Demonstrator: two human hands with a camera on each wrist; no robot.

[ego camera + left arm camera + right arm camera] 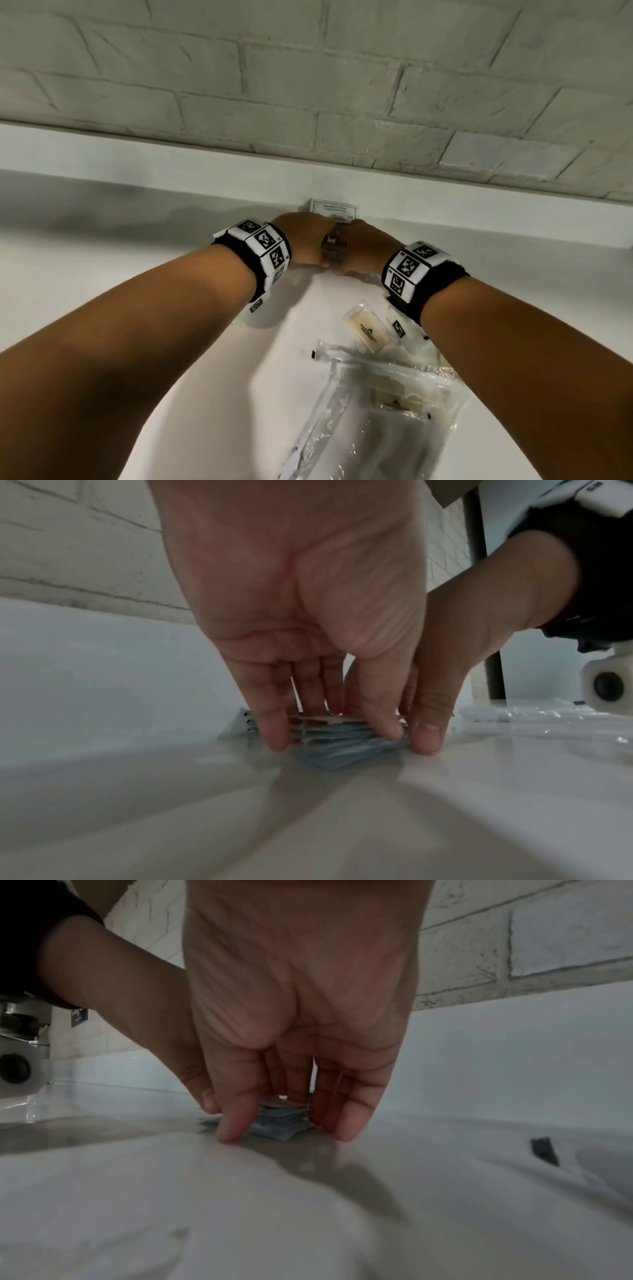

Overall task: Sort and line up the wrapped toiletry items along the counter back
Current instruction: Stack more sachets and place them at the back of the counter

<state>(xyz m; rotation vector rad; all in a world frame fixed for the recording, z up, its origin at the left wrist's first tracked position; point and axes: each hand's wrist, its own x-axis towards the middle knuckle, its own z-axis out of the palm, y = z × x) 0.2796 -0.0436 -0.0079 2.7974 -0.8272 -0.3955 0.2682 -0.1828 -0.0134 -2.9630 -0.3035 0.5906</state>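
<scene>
A small stack of blue-grey sachets [342, 748] lies on the white counter [102, 274] close to the backsplash. My left hand [318, 240] and right hand [356, 246] meet over it, fingers pointing down. In the left wrist view my left hand [329, 731] pinches the stack between thumb and fingers, with the right thumb [428, 734] against its right end. The right wrist view shows my right hand [284, 1131] straddling the same stack [281, 1123]. A white sachet [334, 209] printed "shampoo with conditioner" shows just behind my hands, at the foot of the backsplash.
Nearer me on the counter lie a wrapped soap bar [368, 329], a wrapped comb [373, 380], a long wrapped item [318, 421] and crinkled clear plastic [411, 442]. A white backsplash ledge [171, 161] and a painted brick wall [274, 68] close the back.
</scene>
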